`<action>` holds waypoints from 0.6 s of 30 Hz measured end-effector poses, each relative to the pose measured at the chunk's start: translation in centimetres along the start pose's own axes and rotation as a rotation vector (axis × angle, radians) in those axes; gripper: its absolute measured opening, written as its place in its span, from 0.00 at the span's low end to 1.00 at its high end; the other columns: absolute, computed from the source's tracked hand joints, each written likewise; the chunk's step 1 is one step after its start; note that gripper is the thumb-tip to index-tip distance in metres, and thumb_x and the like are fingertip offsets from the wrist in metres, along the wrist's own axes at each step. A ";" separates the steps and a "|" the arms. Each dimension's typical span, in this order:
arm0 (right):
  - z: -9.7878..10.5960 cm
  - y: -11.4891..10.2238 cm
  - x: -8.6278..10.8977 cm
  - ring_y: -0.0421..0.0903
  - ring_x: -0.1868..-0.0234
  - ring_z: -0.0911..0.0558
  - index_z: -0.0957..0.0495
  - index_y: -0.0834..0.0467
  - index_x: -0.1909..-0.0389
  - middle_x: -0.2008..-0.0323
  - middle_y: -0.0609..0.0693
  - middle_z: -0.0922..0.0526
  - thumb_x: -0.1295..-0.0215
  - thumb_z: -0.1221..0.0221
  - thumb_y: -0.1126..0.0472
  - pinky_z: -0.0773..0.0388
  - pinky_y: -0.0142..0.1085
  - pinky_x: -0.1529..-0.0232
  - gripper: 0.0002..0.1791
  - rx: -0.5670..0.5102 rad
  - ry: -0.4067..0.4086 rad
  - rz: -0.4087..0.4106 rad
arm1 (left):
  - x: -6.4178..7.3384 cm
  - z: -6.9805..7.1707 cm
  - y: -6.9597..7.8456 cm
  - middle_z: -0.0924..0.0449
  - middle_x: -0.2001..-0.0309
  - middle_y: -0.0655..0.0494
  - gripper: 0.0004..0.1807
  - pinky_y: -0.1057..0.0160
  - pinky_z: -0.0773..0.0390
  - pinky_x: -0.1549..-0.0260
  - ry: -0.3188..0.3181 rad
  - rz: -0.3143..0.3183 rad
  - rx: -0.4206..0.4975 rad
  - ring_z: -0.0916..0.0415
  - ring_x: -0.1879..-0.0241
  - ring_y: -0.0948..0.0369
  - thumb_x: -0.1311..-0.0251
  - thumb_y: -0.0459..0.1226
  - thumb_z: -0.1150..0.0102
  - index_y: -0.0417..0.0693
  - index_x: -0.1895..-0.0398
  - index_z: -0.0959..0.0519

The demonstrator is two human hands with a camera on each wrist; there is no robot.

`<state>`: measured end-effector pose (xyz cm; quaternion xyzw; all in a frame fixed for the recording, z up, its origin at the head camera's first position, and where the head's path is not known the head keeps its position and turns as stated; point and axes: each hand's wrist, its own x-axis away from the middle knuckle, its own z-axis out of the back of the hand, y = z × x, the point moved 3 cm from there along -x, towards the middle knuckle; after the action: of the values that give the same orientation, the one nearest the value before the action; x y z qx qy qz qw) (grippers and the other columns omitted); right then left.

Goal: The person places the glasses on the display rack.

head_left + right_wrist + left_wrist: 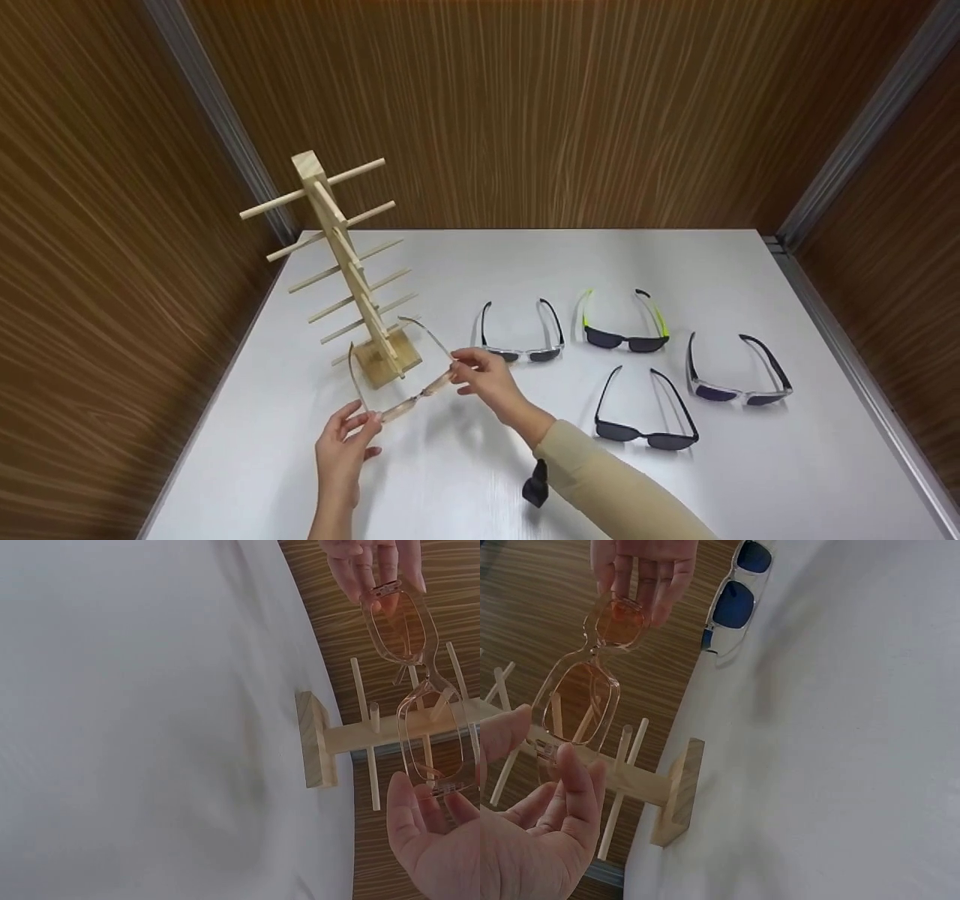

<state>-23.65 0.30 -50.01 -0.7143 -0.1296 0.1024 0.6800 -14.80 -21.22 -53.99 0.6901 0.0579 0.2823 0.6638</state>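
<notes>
- Left hand (345, 442): thumb and fingers pinch one outer end of the clear, orange-tinted glasses (418, 395), by the hinge.
- Right hand (491, 382): same pinch at the opposite outer end. Both my hands are taken up by this one pair.
- The glasses are up off the white table (465, 487), in front of the wooden rack (347, 259), lens side toward me. Temples are unfolded and point at the rack, one to each side of its base (373, 367) as the head view has it. Whether a temple tip touches wood, I can't tell.
- The front slants: right end farther from me than left. Worth squaring it to the rack, I judge, before bringing it any closer.
- Grip advice: stay at the corners, fingertips off the lenses, pressure light and even so the bridge isn't twisted.
- Keep the temples spread; crossed pegs stick out on several sides and could easily snag a tip.
- Move both wrists together, slowly; a knock high on that narrow post might tip it.
- Mind my right forearm: sunglasses (544, 355) with dark temples lie just beyond that hand.
</notes>
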 end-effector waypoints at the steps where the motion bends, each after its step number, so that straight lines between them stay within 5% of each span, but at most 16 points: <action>1: -0.2 0.0 -0.2 0.64 0.58 0.21 0.27 0.72 0.51 0.64 0.63 0.21 0.36 0.47 0.69 0.23 0.53 0.58 0.14 0.000 0.006 -0.003 | -0.1 0.1 0.0 0.24 0.57 0.50 0.31 0.63 0.21 0.74 0.002 0.001 0.003 0.22 0.66 0.62 0.49 0.37 0.32 0.43 0.41 0.32; 10: -1.3 -0.3 -1.9 0.59 0.61 0.20 0.29 0.75 0.50 0.64 0.63 0.21 0.35 0.48 0.68 0.21 0.50 0.61 0.16 0.005 0.033 0.003 | -1.2 0.6 0.6 0.26 0.55 0.51 0.32 0.64 0.21 0.71 0.028 0.002 0.058 0.22 0.64 0.64 0.49 0.39 0.32 0.47 0.40 0.31; 18: -1.4 2.8 -4.6 0.62 0.60 0.20 0.26 0.71 0.52 0.64 0.60 0.20 0.35 0.46 0.66 0.20 0.47 0.64 0.15 -0.004 0.036 -0.040 | -2.0 0.7 0.5 0.27 0.54 0.52 0.28 0.64 0.20 0.69 0.029 -0.015 0.104 0.22 0.62 0.63 0.45 0.38 0.35 0.47 0.40 0.31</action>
<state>-27.40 -2.61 -52.81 -0.7147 -0.1316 0.0755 0.6827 -16.31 -22.81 -54.12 0.7191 0.0871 0.2837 0.6284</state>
